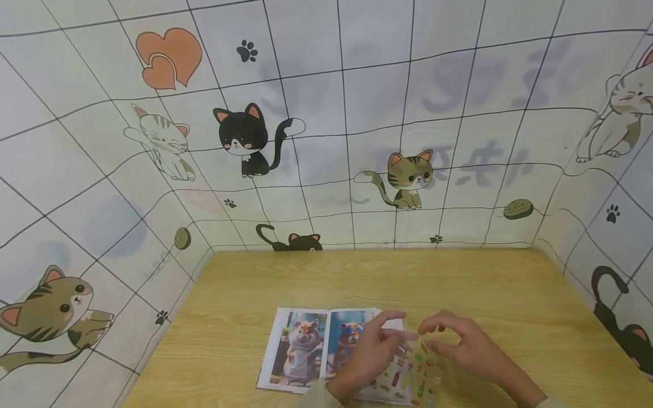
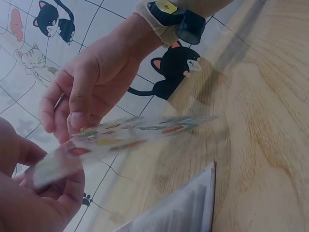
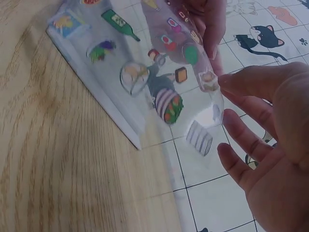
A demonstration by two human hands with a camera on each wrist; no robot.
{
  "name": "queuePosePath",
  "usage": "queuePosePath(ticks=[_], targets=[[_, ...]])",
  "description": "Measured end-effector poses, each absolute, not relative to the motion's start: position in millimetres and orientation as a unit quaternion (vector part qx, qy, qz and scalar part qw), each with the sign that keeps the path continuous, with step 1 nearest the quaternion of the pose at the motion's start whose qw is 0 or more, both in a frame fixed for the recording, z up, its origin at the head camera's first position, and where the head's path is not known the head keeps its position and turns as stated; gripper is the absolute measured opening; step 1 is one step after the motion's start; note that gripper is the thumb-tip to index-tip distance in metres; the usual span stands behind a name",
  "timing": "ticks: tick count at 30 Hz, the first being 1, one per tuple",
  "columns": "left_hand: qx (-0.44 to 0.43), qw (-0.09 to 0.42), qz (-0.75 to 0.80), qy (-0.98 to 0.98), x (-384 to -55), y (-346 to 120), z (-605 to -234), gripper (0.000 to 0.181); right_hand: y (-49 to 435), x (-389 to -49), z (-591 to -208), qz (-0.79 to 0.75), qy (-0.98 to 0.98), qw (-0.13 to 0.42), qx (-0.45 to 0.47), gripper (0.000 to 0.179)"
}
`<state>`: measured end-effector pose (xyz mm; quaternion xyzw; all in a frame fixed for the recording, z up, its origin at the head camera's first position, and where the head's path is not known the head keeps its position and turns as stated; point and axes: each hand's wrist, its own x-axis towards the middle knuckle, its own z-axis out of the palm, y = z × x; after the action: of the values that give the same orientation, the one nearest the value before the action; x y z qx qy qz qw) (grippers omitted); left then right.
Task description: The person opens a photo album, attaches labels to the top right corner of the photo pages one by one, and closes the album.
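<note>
A clear sticker sheet [image 1: 420,368] printed with small food and bottle pictures is raised over the right side of an open book [image 1: 270,362]. The left hand [image 1: 369,348] grips the sheet's left part, its wrist crossing the book's right page. At the sheet's upper right edge, the right hand [image 1: 466,345] pinches with thumb and forefinger. From the right wrist view, the sticker sheet [image 3: 169,104] is see-through, and the right thumb [image 3: 256,84] lies on its border while the other fingers spread below. Close by in the left wrist view, the left hand [image 2: 43,193] holds the sheet from beneath.
The book's pages carry pictures of a dressed hamster-like animal [image 1: 301,348]. It lies on a wood-grain table [image 1: 229,294]. White cloth walls [image 1: 316,141] with grid lines and cartoon cats enclose the back and both sides.
</note>
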<state>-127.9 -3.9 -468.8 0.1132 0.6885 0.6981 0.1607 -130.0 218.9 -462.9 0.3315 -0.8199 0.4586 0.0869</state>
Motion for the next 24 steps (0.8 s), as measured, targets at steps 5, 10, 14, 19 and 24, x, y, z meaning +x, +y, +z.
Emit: queuePosePath(ticks=[5,10,14,19,24], targets=[[0.108,0.172,0.709,0.675,-128.1,-4.1,-468.1,0.034,218.5,-130.6,-463.8,0.457,-0.813,0.083,0.351,0.027],[0.107,0.182,0.71,0.672,-129.7,-5.1,-469.6,0.035,219.1,-130.4,-465.8,0.454,-0.81,0.088,0.361,0.029],[0.105,0.19,0.715,0.665,-130.2,-6.0,-470.7,0.034,219.1,-130.4,-467.9,0.452,-0.811,0.088,0.36,0.03],[0.102,0.194,0.724,0.654,-130.2,-6.0,-471.4,0.035,218.6,-130.8,-468.8,0.456,-0.805,0.094,0.369,0.032],[0.1,0.193,0.724,0.655,-130.7,-5.6,-471.2,0.033,217.8,-131.5,-468.9,0.46,-0.798,0.1,0.377,0.034]])
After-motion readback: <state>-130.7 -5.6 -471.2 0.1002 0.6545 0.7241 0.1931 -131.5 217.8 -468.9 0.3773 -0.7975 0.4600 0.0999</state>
